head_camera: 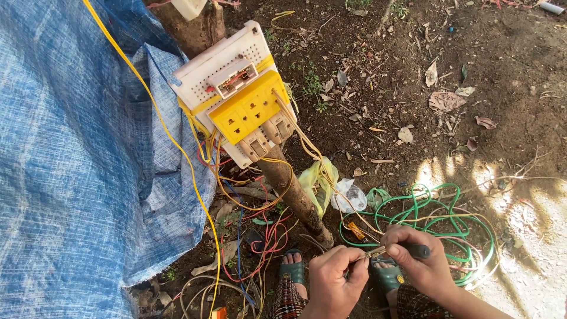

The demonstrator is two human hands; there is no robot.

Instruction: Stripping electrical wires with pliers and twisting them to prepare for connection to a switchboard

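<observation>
Hands (378,269) pinching wire (331,177), tool (407,251) gripped

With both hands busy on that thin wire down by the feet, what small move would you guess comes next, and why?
Probably a short pull of the dark-handled hand tool along the thin pale wire. The right hand holds the tool with its tip on the wire end, the left hand pinches that end just beside it, and the wire runs up to the yellow plastic socket panel.
</observation>
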